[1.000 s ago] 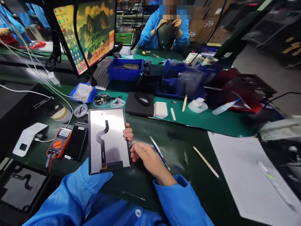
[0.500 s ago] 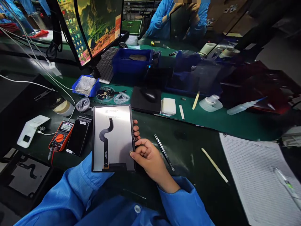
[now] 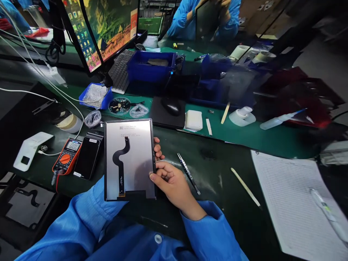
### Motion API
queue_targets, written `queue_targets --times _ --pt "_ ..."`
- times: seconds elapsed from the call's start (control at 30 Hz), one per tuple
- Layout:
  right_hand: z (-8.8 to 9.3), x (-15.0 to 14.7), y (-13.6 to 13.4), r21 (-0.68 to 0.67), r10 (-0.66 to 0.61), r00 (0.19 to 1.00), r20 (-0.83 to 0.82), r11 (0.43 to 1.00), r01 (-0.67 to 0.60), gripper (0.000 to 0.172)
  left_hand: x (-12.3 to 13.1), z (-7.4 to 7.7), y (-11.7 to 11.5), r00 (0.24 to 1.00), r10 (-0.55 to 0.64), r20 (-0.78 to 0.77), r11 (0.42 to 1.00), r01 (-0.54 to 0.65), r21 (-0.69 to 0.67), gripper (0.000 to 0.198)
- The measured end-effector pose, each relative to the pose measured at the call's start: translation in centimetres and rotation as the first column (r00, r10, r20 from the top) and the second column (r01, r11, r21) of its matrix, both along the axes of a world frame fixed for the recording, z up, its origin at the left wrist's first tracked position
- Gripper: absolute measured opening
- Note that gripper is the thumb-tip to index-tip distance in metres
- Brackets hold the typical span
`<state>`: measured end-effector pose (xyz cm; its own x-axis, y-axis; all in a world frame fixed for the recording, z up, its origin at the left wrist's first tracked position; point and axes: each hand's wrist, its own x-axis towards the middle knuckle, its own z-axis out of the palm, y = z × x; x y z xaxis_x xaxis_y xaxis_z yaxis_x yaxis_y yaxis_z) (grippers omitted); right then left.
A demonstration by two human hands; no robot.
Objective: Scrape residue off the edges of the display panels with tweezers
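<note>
Smooth, satiny silver metal on the back of a display panel (image 3: 129,145), crossed by a matt black flexible ribbon cable (image 3: 121,170). Soft blue woven cloth in a near sleeve (image 3: 81,214). Bright, polished steel in the tweezers (image 3: 188,174) just right of the panel. Pale, smooth wood in a stick (image 3: 245,186) farther right. Matt ruled paper (image 3: 285,203) at near right. Glossy blue plastic in a far bin (image 3: 150,67).
</note>
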<state>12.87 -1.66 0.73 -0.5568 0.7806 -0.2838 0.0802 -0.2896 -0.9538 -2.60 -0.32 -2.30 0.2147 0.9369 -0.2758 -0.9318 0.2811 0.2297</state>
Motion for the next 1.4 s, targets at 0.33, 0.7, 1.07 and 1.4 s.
queue_targets --times 0.33,0.7,1.07,1.4 --pt "0.0 0.1 0.0 0.018 0.033 0.999 -0.012 0.999 -0.033 0.038 0.0 0.5 0.1 1.0 -0.004 0.012 0.99 0.002 0.14 0.03" --pt "0.6 0.2 -0.1 0.023 0.066 0.998 0.021 0.998 -0.067 0.042 -1.1 2.2 0.0 0.995 -0.076 -0.065 0.987 0.084 0.14 0.027" --pt "0.1 0.5 -0.3 0.068 0.101 0.993 0.061 0.992 -0.105 0.045 -0.6 1.3 0.0 0.998 -0.06 -0.034 0.97 0.067 0.234 0.033" --pt "0.1 0.3 -0.2 0.088 0.112 0.99 0.083 0.989 -0.119 0.051 -0.5 0.9 -0.6 0.998 -0.022 -0.066 0.968 0.038 0.248 0.035"
